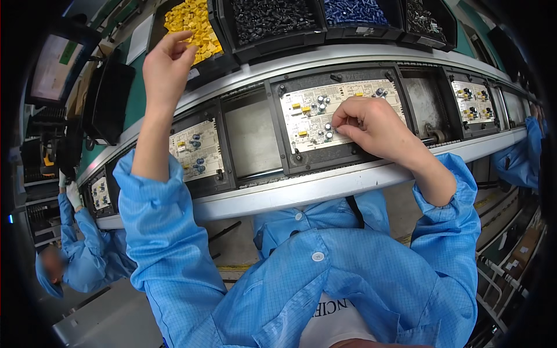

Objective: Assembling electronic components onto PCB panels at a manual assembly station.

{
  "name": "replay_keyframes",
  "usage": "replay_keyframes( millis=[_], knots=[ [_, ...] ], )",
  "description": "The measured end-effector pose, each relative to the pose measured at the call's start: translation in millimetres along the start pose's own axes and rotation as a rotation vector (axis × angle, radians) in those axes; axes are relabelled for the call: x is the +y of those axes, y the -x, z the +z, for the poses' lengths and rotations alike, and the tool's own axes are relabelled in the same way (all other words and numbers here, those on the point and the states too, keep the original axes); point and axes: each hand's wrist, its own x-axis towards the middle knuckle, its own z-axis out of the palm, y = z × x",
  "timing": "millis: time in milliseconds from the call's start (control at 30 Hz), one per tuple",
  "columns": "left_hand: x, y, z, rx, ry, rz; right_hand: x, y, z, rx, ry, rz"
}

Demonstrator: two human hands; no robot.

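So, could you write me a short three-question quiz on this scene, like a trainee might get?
1. Fill the gap: between the yellow parts and the blue parts lie the ____ parts.
2. True or false: the right hand is above the yellow parts.
3. Which colour are the parts nearest the left hand? a) blue b) yellow c) black

Key
1. Black parts.
2. False: it is over a circuit board.
3. b) yellow.

Blue checked jacket [270, 290], white button [317, 256]
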Motion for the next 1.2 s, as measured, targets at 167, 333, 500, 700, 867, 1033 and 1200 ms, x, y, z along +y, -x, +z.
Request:
replay_keyframes(
  millis=[167,333,500,700,867,1033,1200],
  knots=[
    [41,43,9,-0.229,0.187,0.018,3,1,1,0.024,0.145,-0.016],
    [70,74,11,-0.459,0.150,0.164,1,1,4,0.073,0.123,-0.003],
    [88,92,23,-0.544,0.211,0.037,2,3,8,0.089,0.194,-0.030],
    [95,97,46,-0.607,0.168,0.239,5,5,5,0.101,0.218,-0.101],
    [102,100,58,-0.657,0.058,0.415,5,7,-15,0.196,-0.070,0.052],
    [111,96,67,-0.714,-0.007,0.229,10,12,-20,0.274,-0.071,0.013],
    [118,95,71,-0.720,-0.038,0.299,14,17,-20,0.322,-0.032,-0.062]
  ],
)
